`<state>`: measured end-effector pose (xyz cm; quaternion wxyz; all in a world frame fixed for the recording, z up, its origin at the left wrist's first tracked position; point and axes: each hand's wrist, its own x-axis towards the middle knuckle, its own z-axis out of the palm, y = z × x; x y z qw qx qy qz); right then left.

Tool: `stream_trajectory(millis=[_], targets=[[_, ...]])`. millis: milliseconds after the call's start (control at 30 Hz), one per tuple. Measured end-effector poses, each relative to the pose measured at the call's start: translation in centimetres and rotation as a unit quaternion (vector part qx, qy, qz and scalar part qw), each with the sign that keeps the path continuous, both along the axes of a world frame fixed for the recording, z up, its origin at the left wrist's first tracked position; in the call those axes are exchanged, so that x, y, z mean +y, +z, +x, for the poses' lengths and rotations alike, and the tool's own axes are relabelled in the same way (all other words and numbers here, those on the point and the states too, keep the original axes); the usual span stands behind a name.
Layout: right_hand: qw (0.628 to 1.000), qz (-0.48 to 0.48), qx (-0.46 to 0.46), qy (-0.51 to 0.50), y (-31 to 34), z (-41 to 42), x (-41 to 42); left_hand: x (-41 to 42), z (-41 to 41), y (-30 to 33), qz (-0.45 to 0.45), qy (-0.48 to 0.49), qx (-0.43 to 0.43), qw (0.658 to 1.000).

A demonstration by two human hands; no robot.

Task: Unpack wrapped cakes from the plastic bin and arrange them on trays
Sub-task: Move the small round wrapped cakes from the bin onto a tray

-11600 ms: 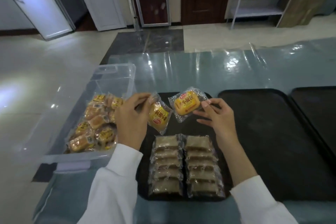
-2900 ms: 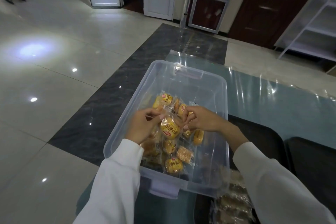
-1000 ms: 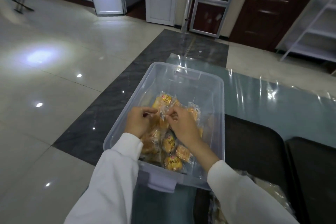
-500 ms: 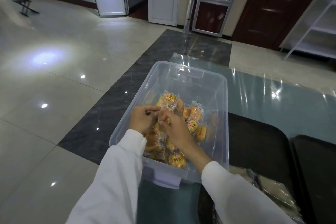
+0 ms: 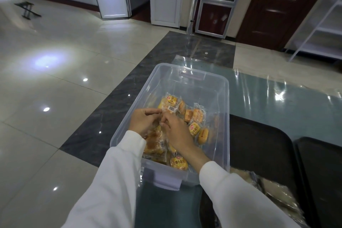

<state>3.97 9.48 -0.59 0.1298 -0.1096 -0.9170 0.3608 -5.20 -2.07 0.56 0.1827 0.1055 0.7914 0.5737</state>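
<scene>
Both my hands are pinching wrappers in the bin [image 5: 226,98], left hand [image 5: 143,123] and right hand [image 5: 174,131] meeting over the wrapped cakes [image 5: 194,128], with the tray [image 5: 259,144] lying off to my right, so I'm reckoning the right grip's nearer.

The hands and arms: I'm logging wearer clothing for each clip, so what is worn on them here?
Both arms wear long white sleeves, the left sleeve and right sleeve ending at the wrists. The left hand and right hand are bare: no gloves, rings or watch visible.

The left hand [image 5: 143,122] and right hand [image 5: 175,131] cover several wrapped cakes [image 5: 194,128] in the plastic bin [image 5: 192,79]. What their fingertips pinch cannot be made out. The black tray [image 5: 259,144] is cut off by the lower edge.
</scene>
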Motion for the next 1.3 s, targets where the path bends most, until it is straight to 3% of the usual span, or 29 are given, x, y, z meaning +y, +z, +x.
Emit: stream_trajectory(millis=[100, 233, 500, 733, 933, 1133, 1300], targets=[[0.999, 0.029, 0.011, 0.014, -0.2, 0.0, 0.0, 0.2, 0.0, -0.4, 0.005, 0.024, -0.015, 1.000], [0.999, 0.044, 0.021, 0.022, -0.4, -0.1, 0.1, 0.3, 0.3, -0.3, -0.012, 0.032, 0.028, 0.999], [1.000, -0.022, 0.010, 0.013, 0.0, -0.4, 0.9, 0.3, 0.4, 0.2, 0.002, 0.033, 0.014, 0.999], [0.998, -0.007, 0.023, 0.057, -0.8, -1.7, 1.4, 0.6, 0.3, 0.0, -0.037, 0.087, 0.078, 0.992], [0.985, -0.099, -0.037, 0.137, 1.3, -3.0, 5.1, 0.1, 0.3, 0.1, -0.052, 0.116, 0.133, 0.983], [0.991, -0.122, -0.062, -0.009, 0.8, -8.0, 10.1, 0.2, 0.2, -0.1, -0.060, 0.117, 0.169, 0.977], [0.989, -0.064, -0.128, -0.027, -1.3, -12.2, 12.5, 0.1, 0.3, -0.6, -0.071, 0.108, 0.172, 0.977]])
